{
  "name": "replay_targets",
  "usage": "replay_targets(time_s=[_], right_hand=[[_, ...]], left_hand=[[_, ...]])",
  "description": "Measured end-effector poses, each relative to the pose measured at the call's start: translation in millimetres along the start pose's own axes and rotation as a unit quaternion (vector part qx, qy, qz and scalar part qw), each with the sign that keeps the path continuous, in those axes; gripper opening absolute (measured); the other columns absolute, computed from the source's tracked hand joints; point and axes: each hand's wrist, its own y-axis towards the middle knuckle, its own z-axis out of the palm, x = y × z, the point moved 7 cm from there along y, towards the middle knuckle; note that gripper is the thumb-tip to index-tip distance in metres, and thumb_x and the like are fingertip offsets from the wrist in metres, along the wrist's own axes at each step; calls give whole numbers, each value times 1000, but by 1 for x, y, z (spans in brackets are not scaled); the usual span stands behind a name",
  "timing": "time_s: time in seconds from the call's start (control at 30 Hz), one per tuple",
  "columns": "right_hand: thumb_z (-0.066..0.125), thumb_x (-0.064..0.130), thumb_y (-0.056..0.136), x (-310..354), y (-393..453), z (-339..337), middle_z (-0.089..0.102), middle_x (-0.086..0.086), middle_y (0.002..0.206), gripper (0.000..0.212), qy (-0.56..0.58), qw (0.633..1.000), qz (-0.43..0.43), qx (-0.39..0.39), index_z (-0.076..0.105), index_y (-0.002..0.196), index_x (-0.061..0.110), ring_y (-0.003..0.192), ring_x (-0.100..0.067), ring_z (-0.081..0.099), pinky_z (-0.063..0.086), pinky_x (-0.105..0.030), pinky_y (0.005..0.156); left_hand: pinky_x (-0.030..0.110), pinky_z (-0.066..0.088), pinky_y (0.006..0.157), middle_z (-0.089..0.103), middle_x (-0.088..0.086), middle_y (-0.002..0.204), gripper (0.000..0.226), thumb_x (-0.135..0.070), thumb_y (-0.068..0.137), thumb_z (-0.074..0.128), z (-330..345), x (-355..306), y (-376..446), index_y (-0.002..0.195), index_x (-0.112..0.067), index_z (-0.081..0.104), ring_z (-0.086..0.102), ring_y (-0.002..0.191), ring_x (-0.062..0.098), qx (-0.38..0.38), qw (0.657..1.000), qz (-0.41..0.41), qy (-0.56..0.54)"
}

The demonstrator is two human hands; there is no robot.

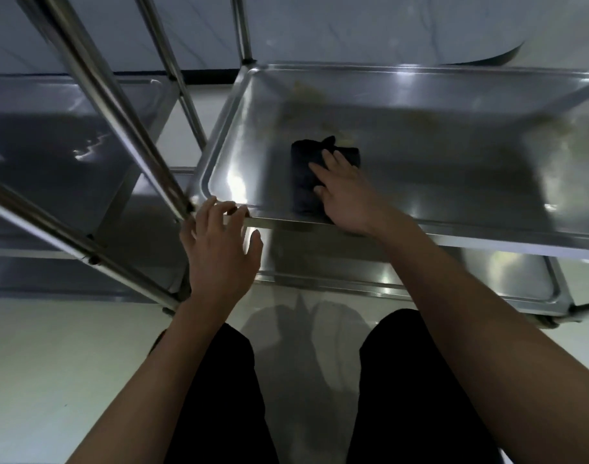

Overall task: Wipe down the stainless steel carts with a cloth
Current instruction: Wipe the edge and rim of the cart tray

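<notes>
While the right hand [345,192] lies flat with its fingers straight on a folded black cloth [314,172], pressing it to the metal, the left hand [219,246] rests its relaxed fingertips on the front rim of the same shelf [453,149], near its left corner, gripping nothing. That shelf is the middle tray of a steel cart; the cloth sits in its near left part, close to the front rim. A lower shelf [487,276] shows beneath it. Faint yellowish smears [306,92] mark the tray toward its far side, blurred. Just to the left, slanting steel posts [118,108] cross the view, and a second cart [52,155] stands beside the first, their shelves near each other. Black trouser legs [413,380] stand on the pale floor [52,363] below.
</notes>
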Motion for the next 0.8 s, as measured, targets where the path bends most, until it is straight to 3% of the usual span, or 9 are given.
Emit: replay_targets(time_s=[0.13, 0.37, 0.57, 0.8], right_hand=[[35, 26, 107, -59, -35, -21, 0, -6, 167, 54, -11, 999, 43, -5, 19, 158, 22, 154, -21, -4, 6, -42, 124], [41, 18, 105, -158, -105, -62, 6, -11, 166, 54, -13, 991, 131, -36, 25, 157, 18, 154, -26, 2, 12, -42, 123], [38, 17, 107, -195, -131, -78, 5, -9, 167, 52, -4, 987, 157, -38, 25, 157, 18, 154, -25, 1, 7, -35, 123], [36, 24, 107, -172, -108, -63, 5, -6, 167, 50, -13, 988, 146, -57, 27, 156, 23, 154, -24, 0, 9, -41, 123]], left_hand=[[48, 37, 103, 59, 1, 125, 35, -40, 90, 51, 14, -81, 11, 115, -23, 67, 52, 119, 28, 28, 995, 99, -12], [48, 43, 90, 63, 5, 110, 22, -31, 90, 65, 41, -208, 15, 107, -19, 73, 59, 103, 31, 44, 977, 197, -71], [47, 45, 92, 64, 5, 105, 26, -32, 92, 62, 53, -215, 4, 112, -19, 73, 61, 96, 29, 74, 975, 198, -69], [44, 46, 96, 68, 2, 114, 30, -33, 94, 64, 41, -193, 15, 119, -19, 71, 61, 106, 27, 86, 968, 210, -111]])
